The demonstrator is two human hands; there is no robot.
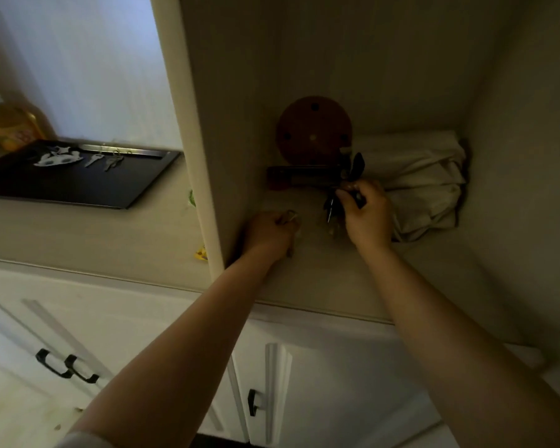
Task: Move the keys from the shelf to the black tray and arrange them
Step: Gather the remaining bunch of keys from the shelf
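Both my hands reach into a dim shelf compartment (330,273). My right hand (366,215) is shut on a dark bunch of keys (332,206) that dangles from its fingers just above the shelf floor. My left hand (269,234) is closed around a pale set of keys (291,216) near the compartment's left wall. The black tray (78,185) lies on the counter to the left, outside the compartment. On it rest a white keychain charm (57,158) and two silver key sets (105,160) along its far side.
A round brown disc (314,130) leans at the shelf's back above a dark bar-shaped object (301,176). A bundled white cloth (424,185) fills the right rear. A vertical divider panel (191,130) separates shelf and tray. A yellow bottle (10,124) stands behind the tray. Cabinet doors with black handles sit below.
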